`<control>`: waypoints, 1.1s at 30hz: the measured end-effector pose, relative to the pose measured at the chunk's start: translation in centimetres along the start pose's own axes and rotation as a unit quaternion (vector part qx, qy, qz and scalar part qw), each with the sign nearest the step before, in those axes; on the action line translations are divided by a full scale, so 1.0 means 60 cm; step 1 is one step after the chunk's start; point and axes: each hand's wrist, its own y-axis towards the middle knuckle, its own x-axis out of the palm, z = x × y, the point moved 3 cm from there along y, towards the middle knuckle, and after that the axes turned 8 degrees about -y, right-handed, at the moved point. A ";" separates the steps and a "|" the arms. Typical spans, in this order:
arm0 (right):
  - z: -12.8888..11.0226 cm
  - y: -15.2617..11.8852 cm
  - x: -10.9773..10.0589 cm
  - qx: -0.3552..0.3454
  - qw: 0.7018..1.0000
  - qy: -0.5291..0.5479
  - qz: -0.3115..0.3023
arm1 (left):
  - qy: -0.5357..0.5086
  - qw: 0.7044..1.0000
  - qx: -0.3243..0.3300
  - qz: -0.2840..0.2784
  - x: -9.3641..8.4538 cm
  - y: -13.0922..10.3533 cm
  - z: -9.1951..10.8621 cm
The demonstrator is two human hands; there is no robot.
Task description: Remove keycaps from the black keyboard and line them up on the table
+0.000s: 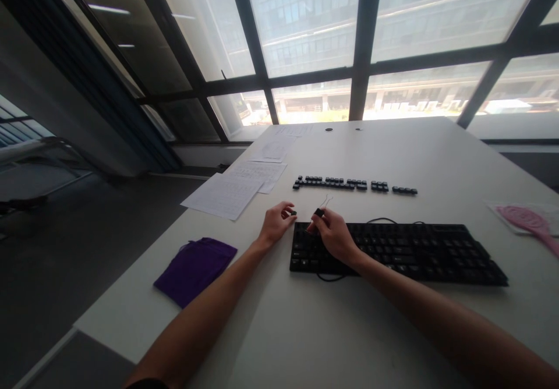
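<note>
A black keyboard [406,252] lies on the white table, its upper left part without some keycaps. My left hand [278,221] is just off the keyboard's upper left corner, thumb and forefinger closed on a small black keycap [293,212]. Over the keyboard's left part, my right hand [334,232] grips a keycap puller [319,211] by its black handle; thin wire loops [326,200] stick out beyond it. Loose black keycaps [329,183] stand in rows behind the keyboard.
Printed sheets [227,194] lie along the table's left side. A purple cloth pouch [196,269] is at the left front edge. At the far right lies a pink object [526,220] on a white sheet. The keyboard's cable [331,278] loops out in front. Windows stand behind the table [393,150].
</note>
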 end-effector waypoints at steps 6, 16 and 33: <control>0.003 0.000 0.001 0.000 1.000 -0.004 -0.010 | 0.025 0.999 0.044 -0.016 0.039 0.068 -0.033; 0.000 -0.001 0.000 0.002 1.000 -0.003 -0.014 | 0.018 0.997 0.069 0.005 0.048 0.104 -0.039; -0.006 0.000 -0.003 0.004 1.000 -0.005 -0.014 | 0.167 0.979 0.102 0.059 0.062 0.167 -0.056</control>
